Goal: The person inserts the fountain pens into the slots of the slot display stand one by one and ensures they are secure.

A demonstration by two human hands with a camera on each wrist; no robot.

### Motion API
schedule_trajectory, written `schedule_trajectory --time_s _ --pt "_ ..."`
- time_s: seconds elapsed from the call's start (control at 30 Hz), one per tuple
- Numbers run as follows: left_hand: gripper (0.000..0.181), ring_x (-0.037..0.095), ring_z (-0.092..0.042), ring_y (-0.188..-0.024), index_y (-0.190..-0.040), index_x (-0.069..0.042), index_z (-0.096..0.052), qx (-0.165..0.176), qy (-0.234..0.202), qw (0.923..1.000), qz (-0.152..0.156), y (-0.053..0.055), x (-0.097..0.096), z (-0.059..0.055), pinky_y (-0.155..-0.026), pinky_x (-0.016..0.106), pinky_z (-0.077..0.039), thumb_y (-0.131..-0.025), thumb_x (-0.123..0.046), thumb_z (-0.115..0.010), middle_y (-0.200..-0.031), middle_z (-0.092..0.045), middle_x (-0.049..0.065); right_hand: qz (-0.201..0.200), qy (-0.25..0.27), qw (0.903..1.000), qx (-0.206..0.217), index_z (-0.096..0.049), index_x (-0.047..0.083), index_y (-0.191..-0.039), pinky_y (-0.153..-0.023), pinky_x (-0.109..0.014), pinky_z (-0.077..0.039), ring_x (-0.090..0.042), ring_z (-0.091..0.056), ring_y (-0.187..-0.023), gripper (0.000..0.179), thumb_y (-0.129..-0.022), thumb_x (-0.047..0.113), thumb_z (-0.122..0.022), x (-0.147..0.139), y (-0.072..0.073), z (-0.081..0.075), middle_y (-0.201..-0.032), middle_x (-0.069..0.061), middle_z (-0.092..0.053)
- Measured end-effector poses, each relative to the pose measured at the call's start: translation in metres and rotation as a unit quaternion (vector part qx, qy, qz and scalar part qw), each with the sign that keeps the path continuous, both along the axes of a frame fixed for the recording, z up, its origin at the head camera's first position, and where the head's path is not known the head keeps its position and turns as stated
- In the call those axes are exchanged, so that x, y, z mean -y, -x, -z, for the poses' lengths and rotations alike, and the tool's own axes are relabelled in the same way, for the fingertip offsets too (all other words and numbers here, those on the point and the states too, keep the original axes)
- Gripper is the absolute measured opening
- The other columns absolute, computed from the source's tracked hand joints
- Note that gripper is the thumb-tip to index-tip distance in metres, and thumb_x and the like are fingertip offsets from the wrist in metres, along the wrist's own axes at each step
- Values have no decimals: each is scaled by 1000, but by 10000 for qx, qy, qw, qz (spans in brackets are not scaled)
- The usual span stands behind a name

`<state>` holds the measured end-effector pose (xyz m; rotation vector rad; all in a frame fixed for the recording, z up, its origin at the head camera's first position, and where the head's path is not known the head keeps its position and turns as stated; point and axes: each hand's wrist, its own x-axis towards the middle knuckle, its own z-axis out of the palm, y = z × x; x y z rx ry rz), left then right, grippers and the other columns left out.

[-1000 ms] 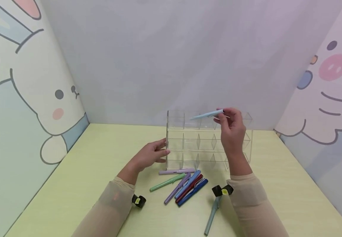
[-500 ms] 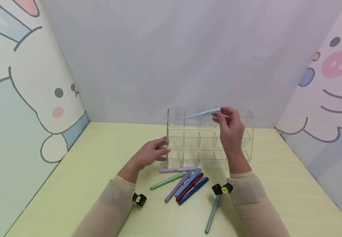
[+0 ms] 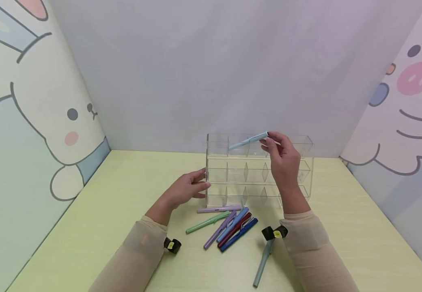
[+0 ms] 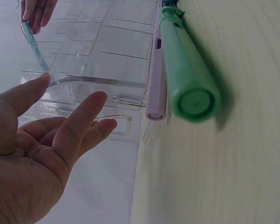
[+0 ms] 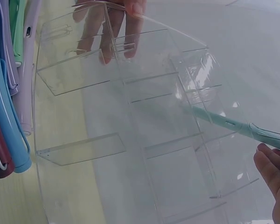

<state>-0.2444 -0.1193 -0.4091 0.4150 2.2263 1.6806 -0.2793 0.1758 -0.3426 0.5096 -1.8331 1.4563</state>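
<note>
Fingers of the right hand (image 3: pixel 285 160) pinch the top end of the pale blue pen (image 3: pixel 247 141). That pen leans, with its low end down at the top row of the clear rack (image 3: pixel 255 175), near the wall between the first two boxes from the left. It is hard to tell which box the tip is in. The left hand (image 3: pixel 186 187) is spread out, its thumb and fingers touching the rack's left side. Just in front of the rack lies a pale purple pen (image 3: pixel 218 209). Near it on the table (image 3: pixel 141 166) are a green pen (image 3: pixel 206 223), a purple pen (image 3: pixel 219 231), a blue pen (image 3: pixel 231 225), a red pen (image 3: pixel 233 231) and a dark blue pen (image 3: pixel 238 236). A gray pen (image 3: pixel 263 265) lies apart, by the right sleeve (image 3: pixel 309 243).
</note>
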Motion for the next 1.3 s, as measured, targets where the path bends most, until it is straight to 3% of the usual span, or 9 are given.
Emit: schedule_trajectory --time_s 0.77,1.3 --pt "74 36 -56 -127 -157 -22 -24 -7 -71 10000 52 -2 -2 -2 -94 41 -56 -96 -37 -63 -159 -31 9 -86 -55 9999 -56 -62 1 -124 -82 -25 -58 -20 -72 -99 28 -97 11 -61 -4 -7 -7 -115 -12 -69" --pt "74 36 -58 -124 -158 -20 -23 -9 -28 10000 17 -2 0 -1 -93 40 -56 -97 -36 -62 -159 -32 10 257 184 9993 -184 -60 -2 -125 -80 -23 -58 -14 -72 -98 32 -96 11 -63 -23 -25 -24 -119 -15 -67"
